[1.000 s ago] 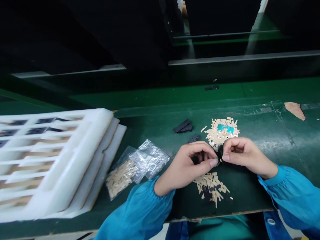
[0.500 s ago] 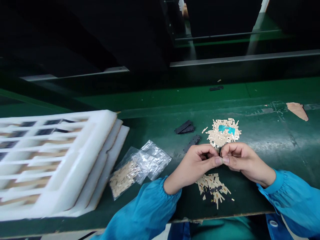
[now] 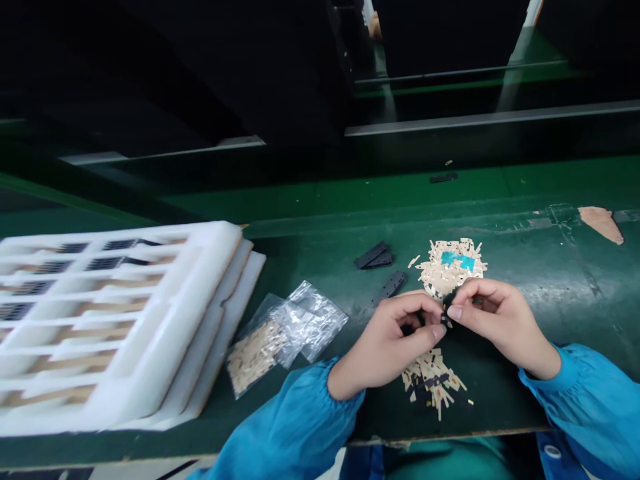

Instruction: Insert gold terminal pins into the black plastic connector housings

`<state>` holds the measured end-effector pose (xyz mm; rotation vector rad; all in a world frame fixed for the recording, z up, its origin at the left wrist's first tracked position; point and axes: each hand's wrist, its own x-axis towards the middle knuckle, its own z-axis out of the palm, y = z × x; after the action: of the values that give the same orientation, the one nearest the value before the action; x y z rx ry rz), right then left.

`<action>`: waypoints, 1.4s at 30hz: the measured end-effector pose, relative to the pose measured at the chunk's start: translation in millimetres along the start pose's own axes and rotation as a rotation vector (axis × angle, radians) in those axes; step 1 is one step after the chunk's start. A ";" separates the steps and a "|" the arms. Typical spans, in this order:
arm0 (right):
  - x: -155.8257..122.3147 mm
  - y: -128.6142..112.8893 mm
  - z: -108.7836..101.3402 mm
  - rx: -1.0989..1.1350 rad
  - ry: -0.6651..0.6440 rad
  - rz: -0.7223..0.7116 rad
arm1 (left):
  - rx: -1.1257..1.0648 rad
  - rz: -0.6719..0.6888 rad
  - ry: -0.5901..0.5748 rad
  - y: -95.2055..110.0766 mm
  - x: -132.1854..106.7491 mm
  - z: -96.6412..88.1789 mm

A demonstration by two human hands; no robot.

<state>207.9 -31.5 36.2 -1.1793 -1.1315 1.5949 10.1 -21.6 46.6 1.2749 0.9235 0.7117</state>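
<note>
1. Since both hands work at its near edge, the green-topped table (image 3: 550, 293) stands as the main surface under inspection; a torn tan patch (image 3: 603, 225) marks its far right side
2. Left of the work, a stack of white foam trays (image 3: 220, 267) holds dark strips in its rows of pockets
3. Beside that stack lies a clear plastic bag (image 3: 313, 320), with beige strips (image 3: 255, 357) gathered at its lower end
4. A loose beige pile (image 3: 445, 280) with teal film (image 3: 457, 261) on top sits above the hands, a mixed beige-and-dark pile (image 3: 433, 383) below them, and black strips (image 3: 373, 255) to the left
5. The left hand (image 3: 390, 343) and right hand (image 3: 500, 327) are both pinching, thumb and forefinger tips pressed on a small dark piece (image 3: 447, 317), held just off the table below the upper pile; its shape is too small to judge
6. Handling note: a piece this fine calls for light, even fingertip pressure, with wrists kept clear of both piles
7. No brand, label or legible writing can be read on any item
</note>
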 end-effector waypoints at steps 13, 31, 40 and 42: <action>0.6 1.9 -2.7 0.035 -0.074 0.129 | 0.630 -0.119 0.367 11.2 -1.9 -50.2; 14.6 13.1 -4.5 0.181 0.110 0.210 | 0.462 -0.071 0.403 0.9 0.9 -48.0; 11.9 9.6 -4.7 0.146 0.103 0.194 | -0.176 -0.175 0.005 -10.1 0.0 -7.9; 10.5 8.6 -4.1 0.130 0.109 0.184 | -0.182 -0.167 -0.007 -11.3 -2.6 -2.8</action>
<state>208.7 -22.9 25.0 -1.2964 -0.8569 1.6932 5.9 -24.5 35.8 1.0273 0.9261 0.6444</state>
